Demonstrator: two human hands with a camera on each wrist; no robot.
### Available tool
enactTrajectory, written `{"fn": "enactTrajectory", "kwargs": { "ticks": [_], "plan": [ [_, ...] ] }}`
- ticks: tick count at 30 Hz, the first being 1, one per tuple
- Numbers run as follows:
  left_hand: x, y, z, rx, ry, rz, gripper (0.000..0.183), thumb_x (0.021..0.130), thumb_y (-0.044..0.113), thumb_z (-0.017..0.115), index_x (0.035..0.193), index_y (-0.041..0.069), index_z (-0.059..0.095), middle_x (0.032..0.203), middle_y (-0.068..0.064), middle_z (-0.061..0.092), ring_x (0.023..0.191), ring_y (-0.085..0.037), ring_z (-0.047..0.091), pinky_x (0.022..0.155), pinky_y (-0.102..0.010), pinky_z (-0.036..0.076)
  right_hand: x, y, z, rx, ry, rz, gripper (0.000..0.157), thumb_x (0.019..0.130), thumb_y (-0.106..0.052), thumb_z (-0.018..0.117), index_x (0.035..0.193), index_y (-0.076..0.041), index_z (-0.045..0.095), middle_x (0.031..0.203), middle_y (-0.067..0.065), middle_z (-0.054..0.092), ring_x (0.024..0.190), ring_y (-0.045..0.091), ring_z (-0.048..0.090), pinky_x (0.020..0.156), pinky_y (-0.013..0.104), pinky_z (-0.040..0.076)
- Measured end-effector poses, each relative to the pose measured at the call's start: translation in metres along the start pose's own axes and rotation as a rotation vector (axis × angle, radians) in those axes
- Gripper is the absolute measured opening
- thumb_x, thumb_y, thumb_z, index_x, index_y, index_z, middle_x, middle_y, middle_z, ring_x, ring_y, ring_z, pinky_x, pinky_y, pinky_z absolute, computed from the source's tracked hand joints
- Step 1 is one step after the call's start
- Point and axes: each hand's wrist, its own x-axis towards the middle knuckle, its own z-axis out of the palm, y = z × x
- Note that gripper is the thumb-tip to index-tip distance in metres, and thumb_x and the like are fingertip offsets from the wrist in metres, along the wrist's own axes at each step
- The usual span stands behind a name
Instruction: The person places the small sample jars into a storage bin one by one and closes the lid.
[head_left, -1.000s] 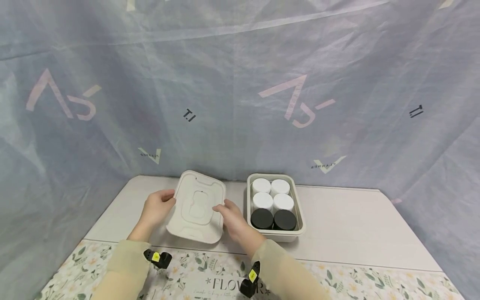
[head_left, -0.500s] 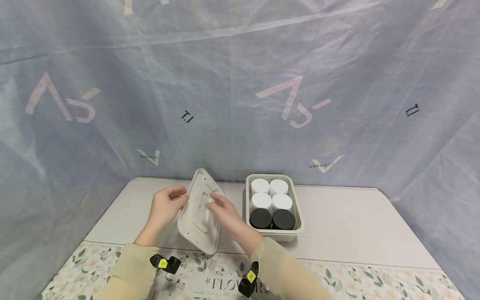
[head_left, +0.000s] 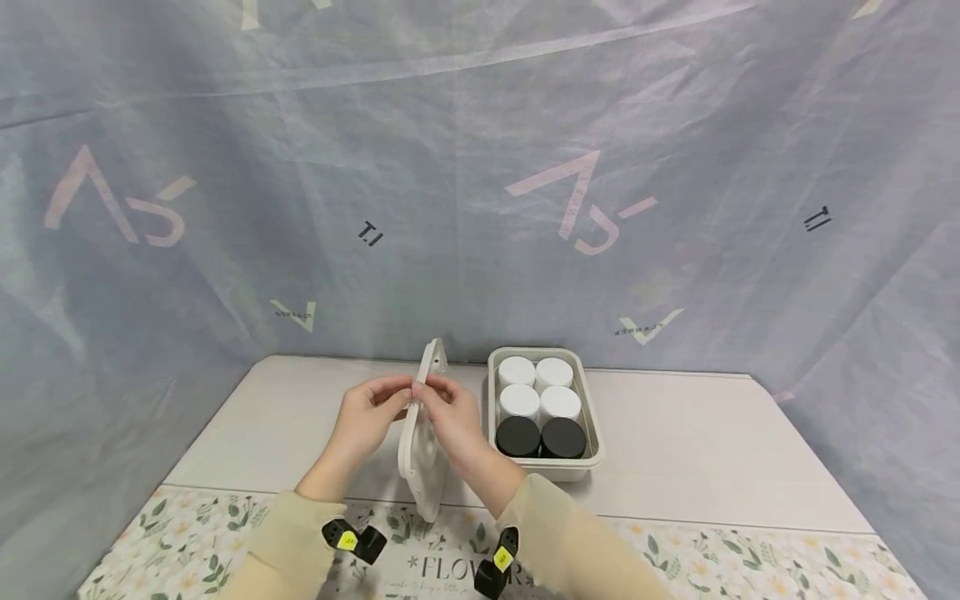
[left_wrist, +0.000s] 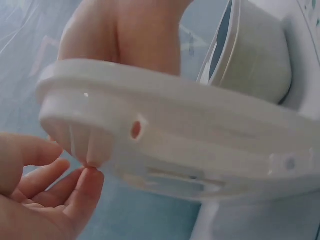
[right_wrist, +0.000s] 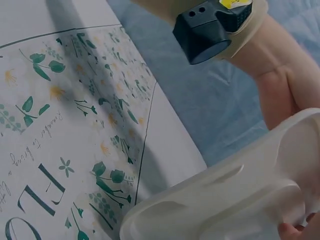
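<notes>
A white plastic lid (head_left: 423, 467) stands almost edge-on between both hands in the head view, its broad face turned right. My left hand (head_left: 367, 417) holds its left side with thumb and fingers near the upper rim. From the right, my right hand (head_left: 457, 421) grips the lid, its thumb at the rim. Close up in the left wrist view, curled left fingers (left_wrist: 82, 200) touch the end of the lid (left_wrist: 210, 135). Right fingertips (right_wrist: 290, 231) lie at the raised centre of the lid (right_wrist: 235, 195) in the right wrist view; most of that hand is out of frame.
Right of the lid stands an uncovered pale container (head_left: 597, 433). Inside are several jars, white-topped ones (head_left: 559, 403) behind two black-topped jars (head_left: 563, 438). A floral mat (head_left: 697, 558) covers the table's front. A grey-blue cloth (head_left: 465, 208) hangs behind.
The lid has turned from facing up to nearly edge-on, its face now towards the right. My left hand has moved right, and both hands have come closer together. The container stays put.
</notes>
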Motion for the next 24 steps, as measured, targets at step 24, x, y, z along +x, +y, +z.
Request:
{"fn": "enactTrajectory", "kwargs": {
  "ticks": [24],
  "plan": [
    [0.007, -0.081, 0.044, -0.226, -0.089, -0.282, 0.054, 0.101, 0.031, 0.040, 0.140, -0.006, 0.035, 0.139, -0.025, 0.044, 0.123, -0.036, 0.050, 0.103, -0.042, 0.046, 0.002, -0.005, -0.042, 0.156, 0.232, -0.012, 0.034, 0.086, -0.013, 0.053, 0.117, 0.000, 0.061, 0.111, 0.018, 0.063, 0.090, 0.020, 0.064, 0.075, 0.030, 0.056]
  ]
}}
